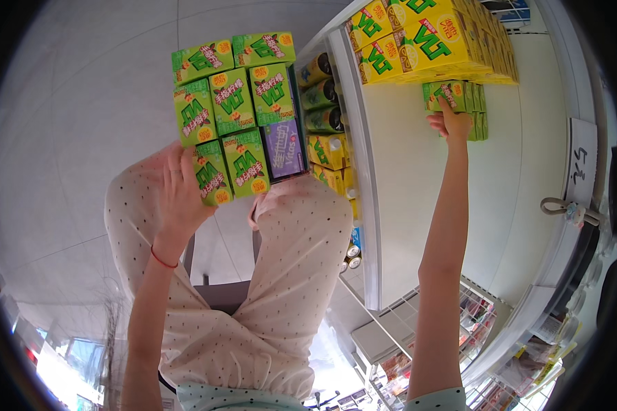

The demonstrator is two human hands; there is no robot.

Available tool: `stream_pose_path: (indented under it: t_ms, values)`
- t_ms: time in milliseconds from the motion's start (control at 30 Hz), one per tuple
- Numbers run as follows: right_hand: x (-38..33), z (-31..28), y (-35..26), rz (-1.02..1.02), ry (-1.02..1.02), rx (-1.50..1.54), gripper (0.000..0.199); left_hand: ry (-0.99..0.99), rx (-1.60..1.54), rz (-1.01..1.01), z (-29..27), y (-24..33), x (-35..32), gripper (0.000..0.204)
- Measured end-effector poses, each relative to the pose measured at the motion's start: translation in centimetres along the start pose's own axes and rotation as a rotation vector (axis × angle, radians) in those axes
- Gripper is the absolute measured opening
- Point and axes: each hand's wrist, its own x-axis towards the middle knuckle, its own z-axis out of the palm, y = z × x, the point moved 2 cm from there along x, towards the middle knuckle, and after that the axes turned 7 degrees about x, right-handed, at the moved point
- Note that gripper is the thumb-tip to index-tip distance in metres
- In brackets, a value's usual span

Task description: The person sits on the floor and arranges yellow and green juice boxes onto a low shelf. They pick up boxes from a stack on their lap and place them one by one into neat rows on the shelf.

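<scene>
A block of several green drink cartons (230, 96) stands in front of me, with a purple carton (285, 147) at its lower right. My left hand (182, 192) is closed around the lower left corner of this block, its fingers along the outermost carton. On the white shelf to the right, a small group of green cartons (474, 101) sits stacked in two layers. My right hand (451, 125) reaches to them, one finger against the front of an upper carton and the others spread to the left. Its thumb side is partly hidden.
Yellow drink cartons (435, 48) are piled behind the green group on the white shelf (432, 205). A lower shelf holds dark round-ended packs (325, 103) and yellow packs (328, 152). A wire rack (476, 308) stands near my right arm. My knees flank a dark stool (224, 294).
</scene>
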Motion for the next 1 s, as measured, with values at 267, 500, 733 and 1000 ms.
stream_pose_path:
  t_ms: [267,500,733,1000]
  values:
    - [-9.8,0.4,-1.8,0.022,-0.158,-0.245,0.035,-0.117,0.085,0.004,-0.2,-0.3,0.2,0.100]
    - [-24.7,3.4,-1.4,-0.117,-0.415,0.102,0.022,-0.188,-0.182,-0.148,-2.4,-0.2,-1.1,0.100]
    - [-37.2,10.1,0.1,-0.608,-0.698,0.098,0.053,-0.678,-1.256,-0.454,-2.4,3.2,-4.1,0.093]
    - [-34.2,6.5,2.6,-0.571,-0.161,0.192,0.051,-0.490,-1.192,0.090,-2.7,13.8,-3.5,0.101]
